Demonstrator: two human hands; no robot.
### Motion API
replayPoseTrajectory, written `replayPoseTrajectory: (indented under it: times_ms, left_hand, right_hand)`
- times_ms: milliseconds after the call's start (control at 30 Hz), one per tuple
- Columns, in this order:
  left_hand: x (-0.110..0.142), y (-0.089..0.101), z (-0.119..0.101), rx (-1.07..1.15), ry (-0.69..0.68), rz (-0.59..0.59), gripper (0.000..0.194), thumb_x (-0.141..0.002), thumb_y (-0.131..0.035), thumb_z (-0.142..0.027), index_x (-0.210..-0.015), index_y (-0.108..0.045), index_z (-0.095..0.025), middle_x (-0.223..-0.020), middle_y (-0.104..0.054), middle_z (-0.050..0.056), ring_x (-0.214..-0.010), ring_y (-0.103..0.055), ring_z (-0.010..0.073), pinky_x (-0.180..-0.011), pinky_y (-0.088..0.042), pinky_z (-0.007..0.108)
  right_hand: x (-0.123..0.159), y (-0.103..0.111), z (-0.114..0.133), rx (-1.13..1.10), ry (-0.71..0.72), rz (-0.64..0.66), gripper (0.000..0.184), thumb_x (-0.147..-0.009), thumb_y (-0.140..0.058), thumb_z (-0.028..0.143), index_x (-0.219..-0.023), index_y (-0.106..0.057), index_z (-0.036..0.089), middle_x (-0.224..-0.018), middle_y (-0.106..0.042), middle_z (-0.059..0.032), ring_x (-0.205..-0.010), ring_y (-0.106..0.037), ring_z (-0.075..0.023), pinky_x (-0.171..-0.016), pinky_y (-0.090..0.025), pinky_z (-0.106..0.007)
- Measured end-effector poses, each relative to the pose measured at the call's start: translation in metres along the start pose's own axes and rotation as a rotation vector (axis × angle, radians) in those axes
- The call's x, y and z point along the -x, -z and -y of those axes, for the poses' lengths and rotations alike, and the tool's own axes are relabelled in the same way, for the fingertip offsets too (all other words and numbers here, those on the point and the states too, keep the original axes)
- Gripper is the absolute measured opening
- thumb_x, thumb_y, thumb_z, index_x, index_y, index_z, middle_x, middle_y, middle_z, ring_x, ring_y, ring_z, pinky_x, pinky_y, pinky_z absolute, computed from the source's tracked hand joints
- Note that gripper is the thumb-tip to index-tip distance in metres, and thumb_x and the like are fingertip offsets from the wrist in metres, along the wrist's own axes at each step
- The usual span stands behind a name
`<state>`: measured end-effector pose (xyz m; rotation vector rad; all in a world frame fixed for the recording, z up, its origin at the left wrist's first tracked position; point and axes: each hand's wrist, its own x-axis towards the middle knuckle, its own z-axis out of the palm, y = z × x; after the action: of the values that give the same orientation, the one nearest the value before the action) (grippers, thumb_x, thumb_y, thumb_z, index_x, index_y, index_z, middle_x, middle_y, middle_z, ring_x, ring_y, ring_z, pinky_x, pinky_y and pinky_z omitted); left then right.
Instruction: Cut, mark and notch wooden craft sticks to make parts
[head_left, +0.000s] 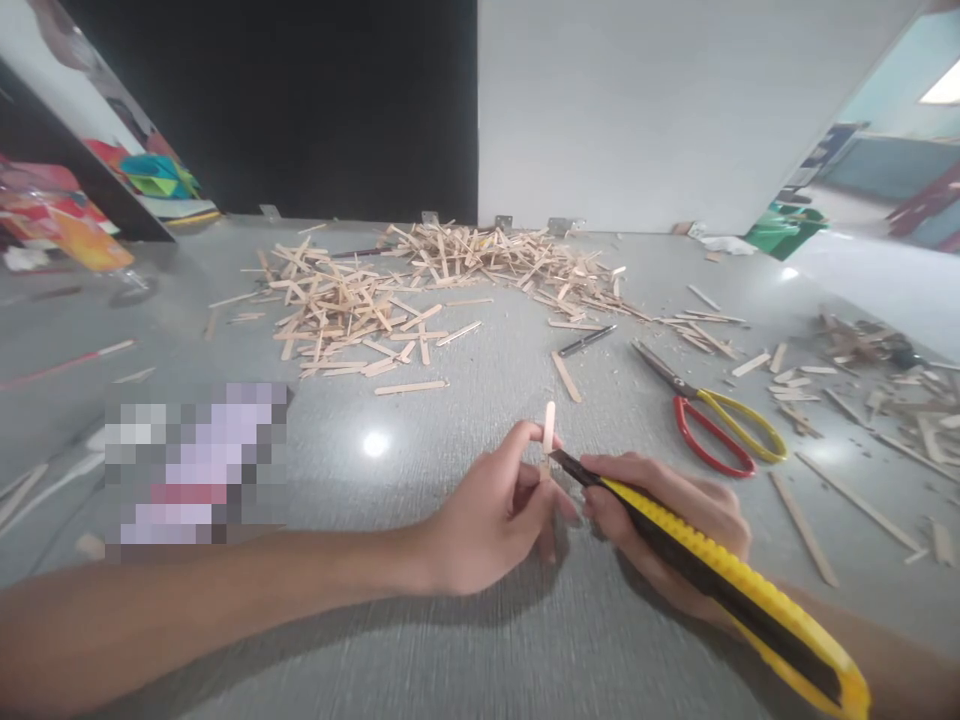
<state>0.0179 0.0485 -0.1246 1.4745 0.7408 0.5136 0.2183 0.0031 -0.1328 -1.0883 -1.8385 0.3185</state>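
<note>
My left hand (495, 510) pinches a short wooden craft stick (549, 428), its rounded end pointing up and away from me. Wrapped around a yellow and black utility knife (705, 545) is my right hand (667, 510). The knife's dark blade tip meets the stick, or comes very close to it, just above my left thumb. Both hands are raised a little over the grey table, with shadows beneath them. Part of the stick's lower end is hidden by my left fingers.
A large heap of craft sticks (337, 310) spreads across the back. Scissors (690, 390) with red and yellow handles lie on the right, near a pen (589, 340). Cut scraps (930, 430) cover the far right. A black panel (300, 110) and white panel (637, 110) stand behind.
</note>
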Motion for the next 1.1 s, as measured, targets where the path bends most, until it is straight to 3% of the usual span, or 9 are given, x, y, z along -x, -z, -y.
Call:
replayPoseTrajectory:
  times_ms: [233, 733, 1100]
  left_hand:
    - [0.001, -0.002, -0.001, -0.054, -0.008, -0.018, 0.015, -0.106, -0.046, -0.03, -0.118, -0.038, -0.025, -0.08, -0.067, -0.001, -0.06, -0.066, 0.0132, -0.053, -0.046, 0.023]
    - [0.001, -0.002, 0.006, -0.104, -0.065, 0.003, 0.02, -0.102, -0.041, -0.012, -0.114, -0.035, -0.026, -0.077, -0.059, -0.006, -0.056, -0.06, 0.0098, -0.048, -0.044, 0.018]
    - [0.001, -0.004, 0.007, -0.122, -0.071, -0.025, 0.024, -0.1, -0.043, -0.008, -0.113, -0.036, -0.027, -0.072, -0.057, -0.008, -0.055, -0.057, 0.0095, -0.047, -0.044, 0.017]
  right_hand:
    - [0.002, -0.004, -0.004, 0.008, 0.112, 0.046, 0.046, -0.092, -0.063, 0.004, -0.133, -0.064, 0.026, -0.083, -0.073, -0.0004, -0.059, -0.068, -0.0144, -0.054, -0.058, -0.026]
    - [0.002, -0.009, 0.003, -0.123, -0.081, 0.012, 0.028, -0.097, -0.062, 0.009, -0.119, -0.072, 0.021, -0.079, -0.073, 0.0021, -0.06, -0.067, -0.0083, -0.06, -0.055, -0.021]
    - [0.0, -0.011, 0.005, -0.134, -0.112, -0.002, 0.022, -0.098, -0.061, 0.013, -0.114, -0.074, 0.02, -0.07, -0.072, 0.0028, -0.055, -0.067, -0.0094, -0.054, -0.053, -0.023]
